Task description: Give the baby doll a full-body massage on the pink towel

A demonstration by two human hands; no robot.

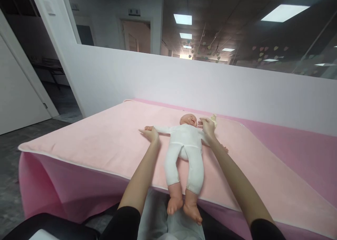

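Note:
A baby doll [185, 138] in a white bodysuit lies on its back, its bare feet hanging past the near edge of the pink table cover. My left hand [151, 134] is at the doll's outstretched hand [149, 128] on the left, fingers extended beneath or beside it; I see no closed grip. Beside the doll's head [189, 120] is my right hand [207, 126], fingers apart and pointing toward its cheek; whether they touch cannot be told. Just behind that hand stands a small pale yellow object [213, 119], partly hidden. My right forearm crosses over the doll's other arm.
A light pink blanket [105, 134] covers the table over a darker pink cloth [297, 152]. A white wall [184, 78] with a window above borders the far side. A door [21, 82] is at left. A black chair part [42, 226] shows at lower left.

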